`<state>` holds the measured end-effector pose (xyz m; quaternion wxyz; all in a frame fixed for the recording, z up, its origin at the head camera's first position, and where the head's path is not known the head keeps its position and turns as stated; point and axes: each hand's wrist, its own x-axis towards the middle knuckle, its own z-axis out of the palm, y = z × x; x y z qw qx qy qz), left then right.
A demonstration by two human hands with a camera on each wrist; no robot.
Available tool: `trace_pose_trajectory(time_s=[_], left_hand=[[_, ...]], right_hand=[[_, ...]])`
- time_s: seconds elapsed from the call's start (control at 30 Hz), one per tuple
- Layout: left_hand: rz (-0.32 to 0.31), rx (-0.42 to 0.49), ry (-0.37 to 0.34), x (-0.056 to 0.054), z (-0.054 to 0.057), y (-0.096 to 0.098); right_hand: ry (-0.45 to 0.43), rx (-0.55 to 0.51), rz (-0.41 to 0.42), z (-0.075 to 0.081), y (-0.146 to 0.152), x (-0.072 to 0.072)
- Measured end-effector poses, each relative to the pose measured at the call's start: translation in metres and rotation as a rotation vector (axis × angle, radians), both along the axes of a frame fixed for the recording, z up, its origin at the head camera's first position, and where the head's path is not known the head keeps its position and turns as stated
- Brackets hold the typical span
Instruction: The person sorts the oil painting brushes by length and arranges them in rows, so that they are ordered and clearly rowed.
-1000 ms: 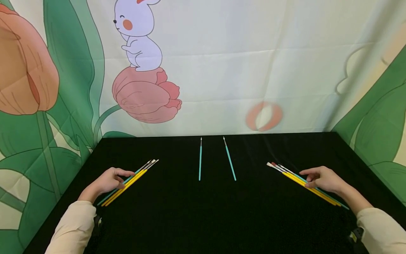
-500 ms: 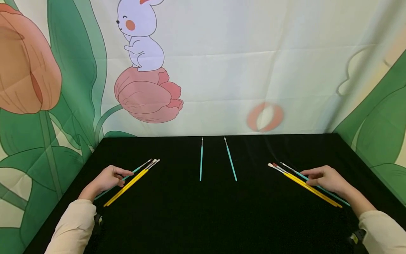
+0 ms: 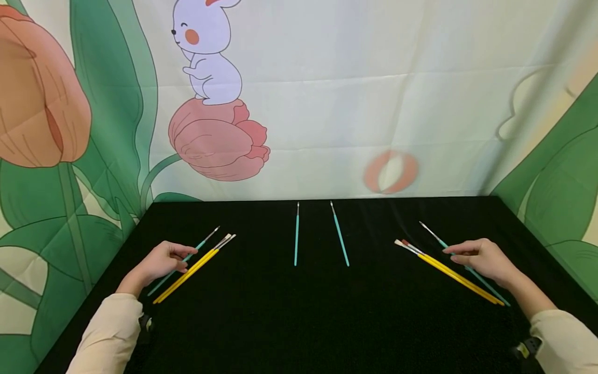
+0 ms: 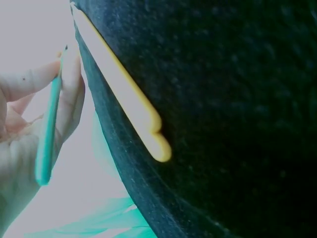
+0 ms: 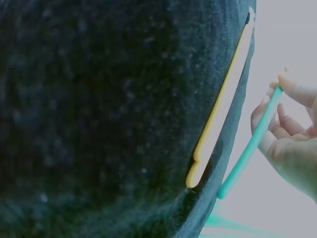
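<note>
My left hand [image 3: 163, 262] pinches a teal paintbrush [image 4: 48, 134] between thumb and fingers, its bristle end pointing up and away to the right. Just to the right of that hand lie two yellow paintbrushes [image 3: 192, 271], side by side on the black cloth. On the other side, my right hand [image 3: 481, 259] pinches a second teal paintbrush [image 5: 252, 144], tip pointing away to the left. Beside it another pair of yellow paintbrushes [image 3: 455, 278] lies slanted on the cloth. The right wrist view shows the teal handle crossing the palm.
Two more teal paintbrushes, a left one [image 3: 296, 236] and a right one [image 3: 340, 236], lie at the back centre of the black table [image 3: 299, 322]. A printed curtain [image 3: 317, 104] with a rabbit and tulips hangs behind the table's far edge.
Both hands have drawn a teal paintbrush away from the yellow pairs, up and outward. The yellow paintbrushes stay on the cloth. The head view has shifted slightly.
</note>
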<state>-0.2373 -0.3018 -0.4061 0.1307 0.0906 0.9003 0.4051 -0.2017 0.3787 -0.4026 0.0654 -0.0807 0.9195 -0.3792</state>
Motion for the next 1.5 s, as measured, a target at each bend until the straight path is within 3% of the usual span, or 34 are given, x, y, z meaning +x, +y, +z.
trace_pose_trajectory(time_s=[0.27,0.63,1.0,1.5], left_hand=[[-0.014,0.018,0.061,0.000,0.004,0.007],[0.023,-0.001,0.143,0.001,0.009,0.018],[0.012,0.075,0.151,0.003,0.012,0.027],[0.025,0.064,0.199,0.004,0.018,0.047]], right_hand=[[-0.011,-0.037,-0.021,0.001,-0.004,0.000],[0.004,-0.060,-0.035,0.004,-0.014,0.003],[-0.038,-0.116,-0.022,0.005,-0.019,0.002],[-0.029,-0.146,-0.005,0.007,-0.027,0.003]])
